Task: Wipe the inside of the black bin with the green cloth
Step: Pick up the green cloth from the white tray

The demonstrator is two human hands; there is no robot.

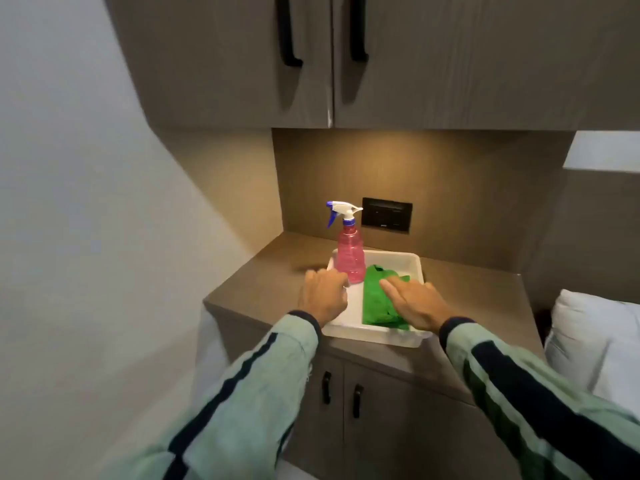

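A folded green cloth (375, 299) lies in a white plastic tray (412, 265) on a brown countertop. My right hand (414, 303) hovers flat over the cloth's right side, fingers apart, holding nothing. A pink spray bottle (350, 256) with a white and blue trigger stands in the tray's left rear corner. My left hand (323, 294) is by the tray's left rim, just in front of the bottle, fingers curled and empty. No black bin is in view.
The countertop (467, 292) ends at a wall on the left and a black socket panel (387, 214) at the back. Cabinet doors hang overhead (311, 64) and sit below (346, 410). A white pillow (595, 344) lies at the right.
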